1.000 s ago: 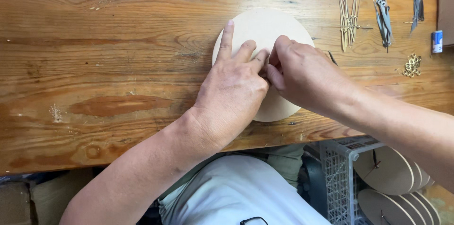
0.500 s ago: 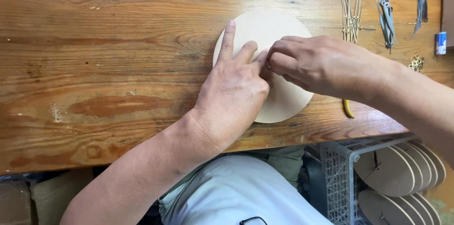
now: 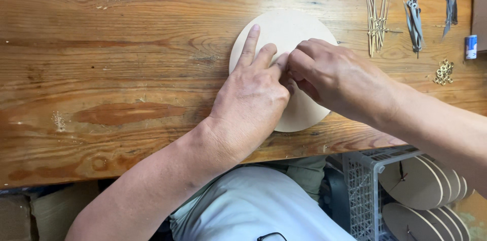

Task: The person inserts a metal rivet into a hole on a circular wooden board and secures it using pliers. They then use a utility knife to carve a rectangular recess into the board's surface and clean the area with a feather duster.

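Head view: 2 hands (image 3: pixel 253 99) (image 3: pixel 340 76) on smooth round disc (image 3: pixel 284 25)

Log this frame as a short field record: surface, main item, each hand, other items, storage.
surface: wooden workbench
main item: pale round wooden disc lying flat on the bench
left hand: left hand palm down on the disc, fingers spread
right hand: right hand fingertips bent down at the disc's middle, touching the left fingers; anything pinched is hidden
other items: bundle of thin sticks, dark metal pieces, small brass rings
storage: grey plastic crate below the bench holding more discs
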